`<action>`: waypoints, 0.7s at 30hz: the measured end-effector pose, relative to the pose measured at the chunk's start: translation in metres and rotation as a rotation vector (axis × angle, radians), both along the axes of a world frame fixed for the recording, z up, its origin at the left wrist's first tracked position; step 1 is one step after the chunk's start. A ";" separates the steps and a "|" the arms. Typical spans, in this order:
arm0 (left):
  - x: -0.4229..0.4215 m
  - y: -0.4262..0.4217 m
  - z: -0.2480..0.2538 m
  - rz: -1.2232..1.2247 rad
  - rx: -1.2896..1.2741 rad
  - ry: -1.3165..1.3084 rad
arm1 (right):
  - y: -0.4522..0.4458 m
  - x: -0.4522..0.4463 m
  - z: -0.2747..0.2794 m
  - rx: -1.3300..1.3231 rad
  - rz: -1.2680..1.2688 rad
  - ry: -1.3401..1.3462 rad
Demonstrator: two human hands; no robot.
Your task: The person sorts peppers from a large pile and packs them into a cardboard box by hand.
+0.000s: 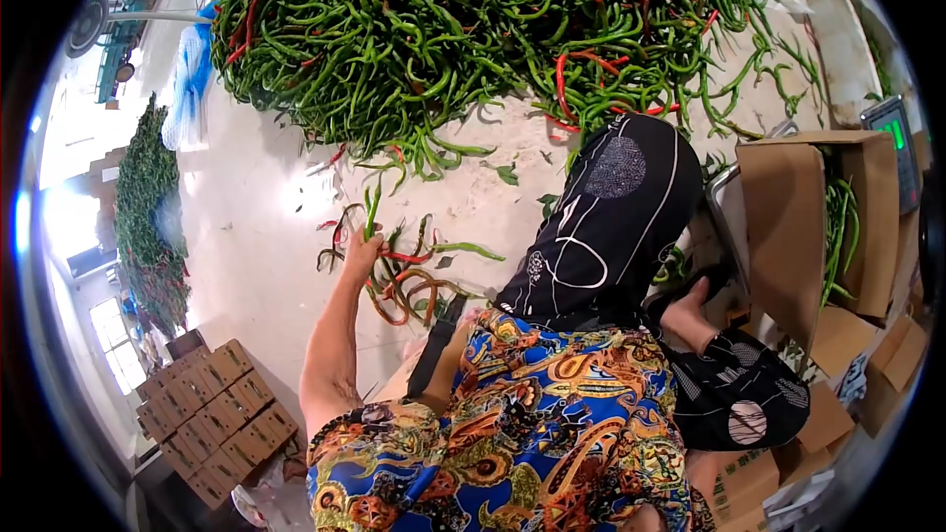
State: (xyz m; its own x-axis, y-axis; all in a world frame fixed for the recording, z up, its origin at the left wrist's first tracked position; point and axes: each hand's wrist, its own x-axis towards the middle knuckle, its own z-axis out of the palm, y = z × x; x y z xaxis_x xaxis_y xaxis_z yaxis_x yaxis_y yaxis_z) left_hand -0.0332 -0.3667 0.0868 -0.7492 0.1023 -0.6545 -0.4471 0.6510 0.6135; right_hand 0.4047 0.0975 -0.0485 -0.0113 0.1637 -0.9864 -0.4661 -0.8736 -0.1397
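My left hand (364,244) reaches out over the floor at the left, its fingers closed around a green chili pepper (372,209) that points up and away from me. Around and just right of that hand lie several loose red, brownish and green peppers (404,298), curled on the pale floor. Farther out spreads a large heap of long green chili peppers (424,39) with some red ones mixed in. My right hand does not show. Black patterned trousers cover my bent leg (611,227) in front of the heap.
At the right stands an open cardboard box (783,207) holding green peppers, beside a scale display (892,143) lit green. Stacked cartons (217,424) rise at the lower left. Another pepper heap (148,222) and a blue-and-white plastic bag (192,74) lie farther left.
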 end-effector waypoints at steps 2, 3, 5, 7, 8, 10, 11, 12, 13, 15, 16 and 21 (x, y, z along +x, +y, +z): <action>0.003 -0.027 -0.005 0.049 -0.027 0.038 | 0.001 0.004 0.000 0.007 0.002 -0.010; 0.006 -0.038 0.000 0.076 -0.048 0.067 | 0.001 0.005 0.002 0.009 0.000 -0.015; 0.011 -0.063 0.011 0.112 -0.092 0.105 | 0.002 0.007 0.004 0.015 0.005 -0.021; 0.009 -0.107 0.009 0.099 -0.161 0.099 | 0.004 0.009 0.006 0.022 0.007 -0.023; 0.011 -0.121 0.010 0.187 -0.203 0.105 | 0.004 0.011 0.007 0.026 0.008 -0.026; 0.013 -0.157 0.009 0.279 -0.247 0.117 | 0.005 0.013 0.010 0.033 0.009 -0.031; 0.015 -0.190 -0.002 0.263 -0.395 0.134 | 0.005 0.015 0.011 0.036 0.009 -0.034; 0.018 -0.224 -0.013 0.245 -0.542 0.149 | 0.006 0.016 0.012 0.040 0.007 -0.034; 0.023 -0.251 -0.017 0.182 -0.860 0.132 | 0.007 0.018 0.013 0.041 0.007 -0.033; 0.037 -0.272 -0.014 0.141 -1.206 0.089 | 0.010 0.021 0.018 0.059 -0.010 -0.035; 0.041 -0.271 -0.009 0.172 -1.237 0.065 | 0.012 0.027 0.016 0.069 -0.020 -0.035; 0.022 -0.151 -0.051 0.026 -0.536 0.136 | 0.014 0.037 0.021 0.114 -0.119 -0.018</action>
State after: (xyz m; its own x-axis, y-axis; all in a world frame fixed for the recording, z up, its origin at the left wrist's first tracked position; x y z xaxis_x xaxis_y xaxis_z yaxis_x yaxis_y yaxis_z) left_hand -0.0112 -0.5174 0.0354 -0.8283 -0.2382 -0.5071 -0.4072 0.8777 0.2529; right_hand 0.4414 0.1110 -0.0277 0.0325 0.2734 -0.9614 -0.5618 -0.7906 -0.2438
